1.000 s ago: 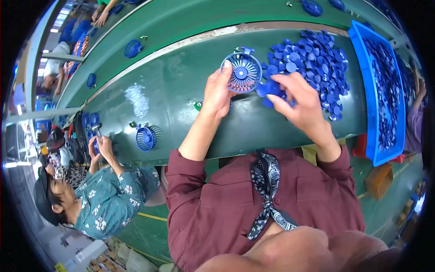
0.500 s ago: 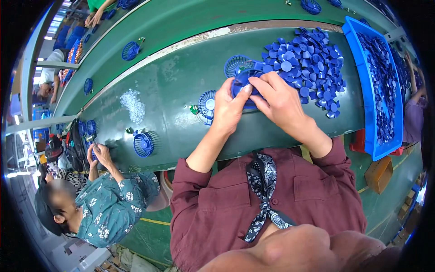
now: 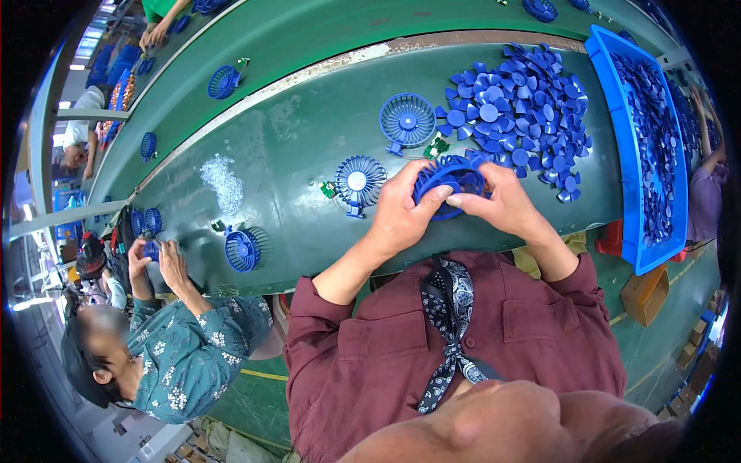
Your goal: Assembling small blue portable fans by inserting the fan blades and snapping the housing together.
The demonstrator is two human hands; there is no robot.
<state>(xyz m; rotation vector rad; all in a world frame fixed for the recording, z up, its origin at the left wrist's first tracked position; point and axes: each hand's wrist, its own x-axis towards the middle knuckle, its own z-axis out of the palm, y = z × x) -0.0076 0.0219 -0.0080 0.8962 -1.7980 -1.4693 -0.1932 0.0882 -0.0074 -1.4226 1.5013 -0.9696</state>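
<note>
Both my hands grip a round blue fan housing (image 3: 455, 179) above the near part of the green work surface. My left hand (image 3: 405, 202) wraps its left side, and my right hand (image 3: 502, 197) holds its right side; both thumbs press on the near rim. Blue blades show inside the ring, partly covered by my fingers. Beyond it lies a blue slotted fan cage (image 3: 407, 121), with a small green circuit board (image 3: 438, 145) next to it. Left of my left hand rests another fan cage (image 3: 356, 180) with a pale round centre and a green board wired to it.
A heap of blue fan blades (image 3: 517, 108) lies right of the cages. A blue bin (image 3: 627, 154) of more blades stands at the right edge. Small clear pieces (image 3: 222, 184) and another fan cage (image 3: 242, 251) lie leftward. At left, a co-worker (image 3: 181, 347) handles a blue part.
My right hand has shifted from pinching over a blue part to holding the housing's right side. The held housing now shows its ring, and the cage beyond is uncovered.
</note>
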